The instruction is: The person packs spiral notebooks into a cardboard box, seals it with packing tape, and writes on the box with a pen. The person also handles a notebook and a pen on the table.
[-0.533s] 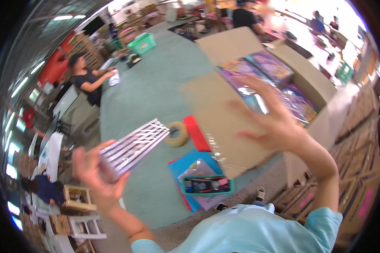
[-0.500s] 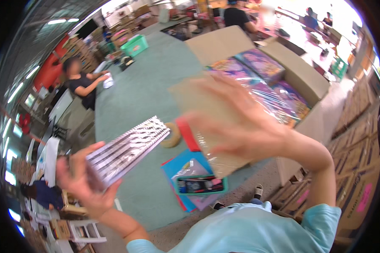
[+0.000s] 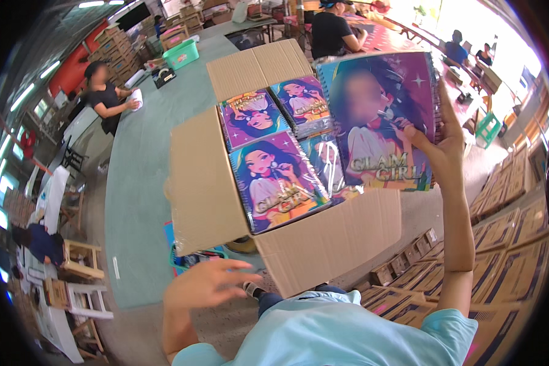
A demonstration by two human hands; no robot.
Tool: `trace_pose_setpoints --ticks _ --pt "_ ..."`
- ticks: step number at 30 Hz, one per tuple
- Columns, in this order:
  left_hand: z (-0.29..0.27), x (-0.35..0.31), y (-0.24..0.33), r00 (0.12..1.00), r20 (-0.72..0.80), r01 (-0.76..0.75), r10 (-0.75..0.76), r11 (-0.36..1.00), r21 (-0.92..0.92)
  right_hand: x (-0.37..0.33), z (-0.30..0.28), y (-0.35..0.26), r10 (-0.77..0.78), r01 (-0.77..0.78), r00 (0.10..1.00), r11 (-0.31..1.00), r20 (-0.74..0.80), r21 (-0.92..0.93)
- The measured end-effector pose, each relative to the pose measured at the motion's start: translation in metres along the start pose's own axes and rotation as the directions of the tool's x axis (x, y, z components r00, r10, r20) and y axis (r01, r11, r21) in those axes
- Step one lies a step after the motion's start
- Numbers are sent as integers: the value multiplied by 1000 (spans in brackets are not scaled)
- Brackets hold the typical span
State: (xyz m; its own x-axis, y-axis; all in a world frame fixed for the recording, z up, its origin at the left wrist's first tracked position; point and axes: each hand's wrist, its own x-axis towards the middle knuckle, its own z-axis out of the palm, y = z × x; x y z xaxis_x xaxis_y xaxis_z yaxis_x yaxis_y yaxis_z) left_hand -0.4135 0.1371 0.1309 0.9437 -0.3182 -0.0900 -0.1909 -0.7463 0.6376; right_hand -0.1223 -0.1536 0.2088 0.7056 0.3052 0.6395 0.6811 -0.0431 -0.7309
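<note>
My right hand (image 3: 444, 149) grips a stack of spiral notebooks (image 3: 369, 149) by its right side, thumb on the glossy purple cover, which shows a drawn long-haired figure. The stack is held up above the right part of an open cardboard box (image 3: 204, 177). Inside the box lie more notebook stacks (image 3: 277, 183) with the same cover, some under shiny clear film; the raised stack hides part of them. Near the table's front edge, my left hand (image 3: 204, 283) is open and holds nothing, its fingers apart, just below the box's near left flap.
A teal tray (image 3: 178, 259) shows partly beneath the flap. Farther off on the green table (image 3: 146, 183) are a green basket (image 3: 181, 55) and a black object (image 3: 163, 77). A co-worker (image 3: 107, 100) stands at the left edge. Stacked cartons (image 3: 500, 256) fill the right.
My left hand, which held a notebook stack, now holds nothing and is lower. My right hand, earlier spread over the box flap, now grips a stack. The view has shifted toward the box.
</note>
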Motion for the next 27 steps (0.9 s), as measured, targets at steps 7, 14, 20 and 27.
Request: trace_pose_setpoints --ticks 7,14,20,27 --pt "92 23 -39 709 -454 588 -539 808 -42 17 12 109 15 386 802 750 597 -537" --pt "98 71 -92 633 -644 489 -429 867 -97 -24 50 125 53 522 560 753 827 -401" --pt "111 105 -94 297 -873 -187 -388 872 -451 -38 -65 187 -102 121 897 992 -430 18" --pt "97 138 -33 156 -858 -443 -490 741 -504 -19 -87 138 -77 193 845 967 -529 168"
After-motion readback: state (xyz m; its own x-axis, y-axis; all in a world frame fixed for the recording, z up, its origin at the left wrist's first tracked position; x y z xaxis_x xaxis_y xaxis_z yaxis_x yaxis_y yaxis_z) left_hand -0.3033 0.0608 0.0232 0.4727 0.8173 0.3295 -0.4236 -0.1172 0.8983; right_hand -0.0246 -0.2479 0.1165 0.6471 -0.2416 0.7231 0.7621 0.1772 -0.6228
